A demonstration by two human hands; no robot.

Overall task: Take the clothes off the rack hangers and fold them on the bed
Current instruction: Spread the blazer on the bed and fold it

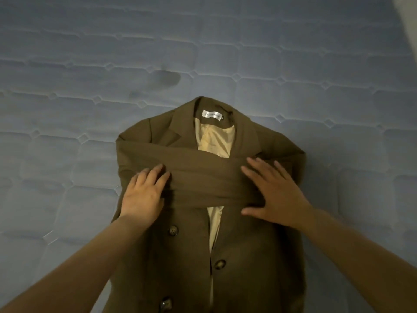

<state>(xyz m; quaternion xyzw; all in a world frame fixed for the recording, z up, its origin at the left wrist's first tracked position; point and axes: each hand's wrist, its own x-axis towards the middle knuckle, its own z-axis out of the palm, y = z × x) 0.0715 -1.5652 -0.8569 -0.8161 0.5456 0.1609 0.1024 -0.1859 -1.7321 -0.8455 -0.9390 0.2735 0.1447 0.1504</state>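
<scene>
A pale blue quilted mattress (pixel 67 53) fills nearly the whole view, its stitched panels running in rows, with a darker stain (pixel 168 77) on it above the collar. The bed surface lies bare on the left side and across the top, leaving wide free room there; on the right a bare strip also runs beside the coat, and a pale edge (pixel 406 23) cuts the top right corner, though what it is cannot be told. An olive-brown coat (pixel 248 256) lies flat on the mattress in the middle, front up, collar pointing away from the person, a white label (pixel 212 115) inside the neck and beige lining (pixel 214 141) showing. Its sleeves (pixel 203 175) are folded across the chest in a band from side to side. Three dark buttons (pixel 172 230) run down the front, and the hem goes out of view at the bottom edge. The left hand (pixel 144 193) rests flat on the left end of the sleeve band, fingers straight and close together. The right hand (pixel 273 190) presses flat on the right end, fingers spread, thumb out toward the lining
</scene>
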